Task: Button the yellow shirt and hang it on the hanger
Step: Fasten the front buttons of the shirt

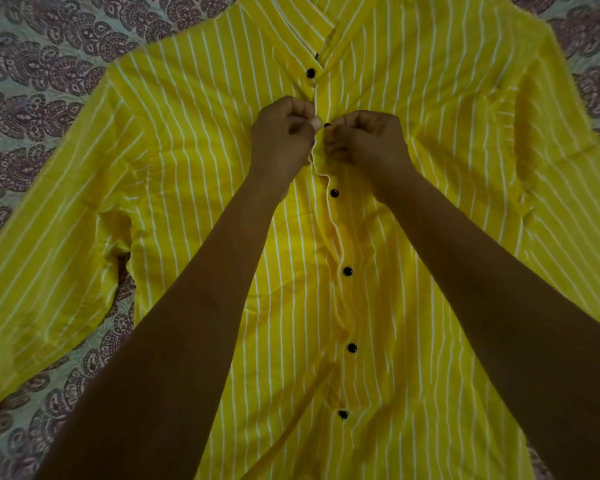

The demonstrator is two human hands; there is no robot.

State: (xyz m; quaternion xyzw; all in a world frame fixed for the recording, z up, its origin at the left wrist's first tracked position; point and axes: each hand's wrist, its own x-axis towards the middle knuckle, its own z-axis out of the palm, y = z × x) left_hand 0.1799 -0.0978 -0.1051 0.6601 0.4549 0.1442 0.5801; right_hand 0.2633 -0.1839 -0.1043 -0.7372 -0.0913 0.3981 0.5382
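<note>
Bare forearms reached over the yellow shirt [194, 161], spread flat on a patterned bedsheet [39, 71]. Left hand [283, 140] and right hand [368, 143] pinched its placket, fingers closed around a black button [327, 125].

Both hands [326, 140] at shirt [194, 168] placket

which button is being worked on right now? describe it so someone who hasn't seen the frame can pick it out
Start at the yellow shirt with white stripes, spread flat on the patterned bedsheet, and follow the row of black buttons down its front. The one in question sits between the left hand and right hand. Unlike the others, it is half hidden by fingertips; the rest lie fully exposed.
</note>
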